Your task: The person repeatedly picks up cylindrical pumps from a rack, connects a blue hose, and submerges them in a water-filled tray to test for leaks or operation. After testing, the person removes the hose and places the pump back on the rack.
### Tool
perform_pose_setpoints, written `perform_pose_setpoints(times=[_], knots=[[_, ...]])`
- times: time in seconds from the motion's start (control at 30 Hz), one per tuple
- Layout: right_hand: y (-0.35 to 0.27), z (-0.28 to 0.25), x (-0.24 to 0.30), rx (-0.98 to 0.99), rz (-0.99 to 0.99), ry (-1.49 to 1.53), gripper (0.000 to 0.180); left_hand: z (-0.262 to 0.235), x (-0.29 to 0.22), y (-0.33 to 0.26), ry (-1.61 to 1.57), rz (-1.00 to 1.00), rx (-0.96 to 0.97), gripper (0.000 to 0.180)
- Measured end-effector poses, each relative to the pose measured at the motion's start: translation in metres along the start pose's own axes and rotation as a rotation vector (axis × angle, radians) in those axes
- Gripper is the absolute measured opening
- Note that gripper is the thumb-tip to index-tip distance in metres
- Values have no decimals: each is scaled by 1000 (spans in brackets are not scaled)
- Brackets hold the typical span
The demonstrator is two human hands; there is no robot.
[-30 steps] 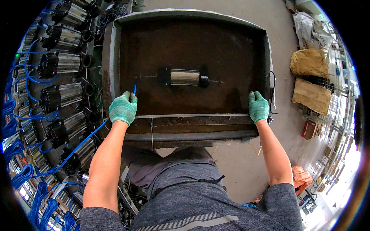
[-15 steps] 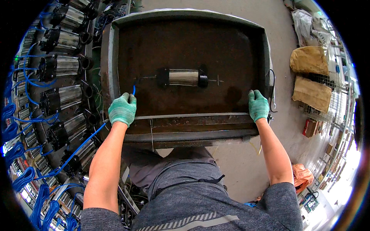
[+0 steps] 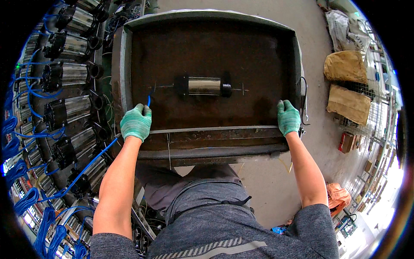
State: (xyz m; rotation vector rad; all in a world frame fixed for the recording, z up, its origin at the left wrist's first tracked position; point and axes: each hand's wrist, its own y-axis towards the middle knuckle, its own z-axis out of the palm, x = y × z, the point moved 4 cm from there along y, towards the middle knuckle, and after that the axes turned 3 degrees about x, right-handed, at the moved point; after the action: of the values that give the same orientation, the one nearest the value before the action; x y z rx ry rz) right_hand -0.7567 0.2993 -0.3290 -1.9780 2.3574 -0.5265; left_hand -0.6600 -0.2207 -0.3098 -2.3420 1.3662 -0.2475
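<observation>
A dark metal tank (image 3: 299, 56) with a pale rim stands before me. In its dark brown basin, apparently under liquid, lies a clear-bodied cylinder (image 3: 203, 86) with black end caps and a thin rod at each end. My left hand (image 3: 136, 122), in a green knit glove, is closed at the tank's near left corner. A blue hose (image 3: 149, 100) runs through it, its end reaching over the basin towards the cylinder's left rod. At the near right corner my right hand (image 3: 288, 119), gloved alike, is closed by the rim; what its fingers hold is hidden. Both hands are apart from the cylinder.
Several similar cylinders (image 3: 73, 73) stand in a row on the left, with coils of blue hose (image 3: 26, 201) beside them. A black cable (image 3: 305, 99) hangs at the tank's right side. Brown sacks (image 3: 348, 99) lie on a wire cage to the right, near shelving.
</observation>
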Motion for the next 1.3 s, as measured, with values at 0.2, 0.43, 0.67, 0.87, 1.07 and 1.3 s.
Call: perform_pose_setpoints(times=[0.2,0.43,0.67,0.87,1.07,1.3], knots=[[0,-1,1,5,-3,7,38,0,0,-1,-3,8,-18,36],[0,0,1,-8,-11,3,38,-1,0,-1,-9,5,-11,36],[-1,-3,4,-11,-14,3,37,-1,0,-1,-10,4,-17,36],[-1,-3,3,-27,-16,6,38,-2,-1,-1,1,1,-6,36],[1,0,-1,-9,-5,-10,37,-3,-1,-1,-5,-7,5,36],[-1,-1,1,-15,2,4,37,0,0,-1,-4,-9,5,36]])
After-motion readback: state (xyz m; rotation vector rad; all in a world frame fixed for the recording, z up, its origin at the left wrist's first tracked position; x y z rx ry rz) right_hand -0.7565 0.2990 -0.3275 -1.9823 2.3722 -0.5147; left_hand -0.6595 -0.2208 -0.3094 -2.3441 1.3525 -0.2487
